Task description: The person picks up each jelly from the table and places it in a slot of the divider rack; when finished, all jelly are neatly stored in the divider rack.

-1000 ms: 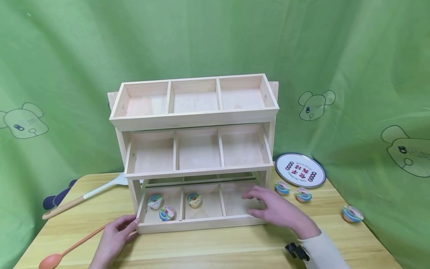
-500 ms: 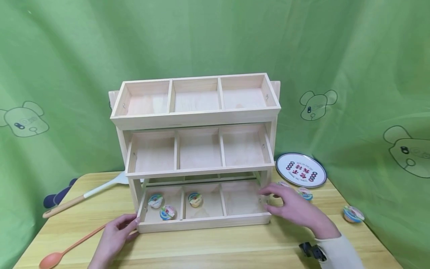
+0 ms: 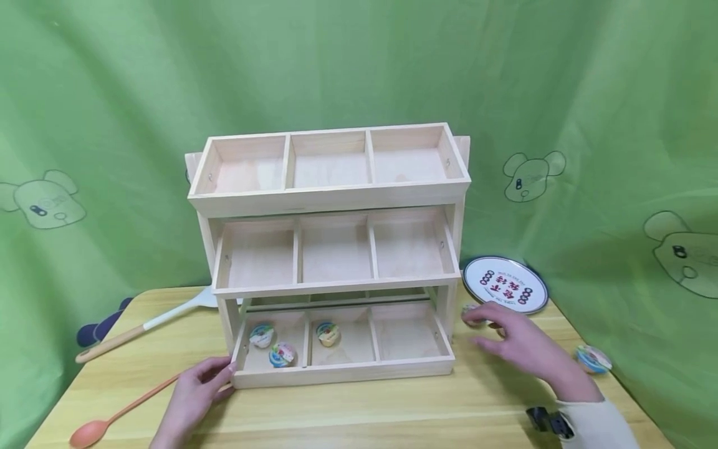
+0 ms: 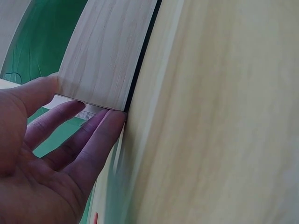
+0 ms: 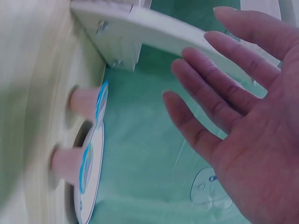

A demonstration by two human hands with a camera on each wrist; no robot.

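Note:
My left hand (image 3: 193, 393) rests against the left end of the shelf's bottom wooden tray (image 3: 342, 375). In the left wrist view, its thumb and fingertips touch the end of the tray's front board (image 4: 110, 53). My right hand (image 3: 521, 343) reaches right of the shelf with nothing in its grasp, over two small jelly cups. One jelly cup (image 3: 470, 313) shows past its fingertips; the other is mostly hidden. The right wrist view shows extended fingers, with the near cup (image 5: 70, 164) and far cup (image 5: 86, 102) apart from them.
Jelly cups (image 3: 282, 355) lie in the bottom tray's left and middle compartments. Another jelly cup (image 3: 593, 360) stands far right. A printed plate (image 3: 477, 274) lies behind the hand. A white spatula (image 3: 168, 319) and orange spoon (image 3: 90, 433) lie left. Green cloth (image 3: 336, 62) hangs behind.
My right hand has moved right, from over the bottom tray's right compartment to the jelly cups beside the shelf. My left hand has stayed at the tray's end.

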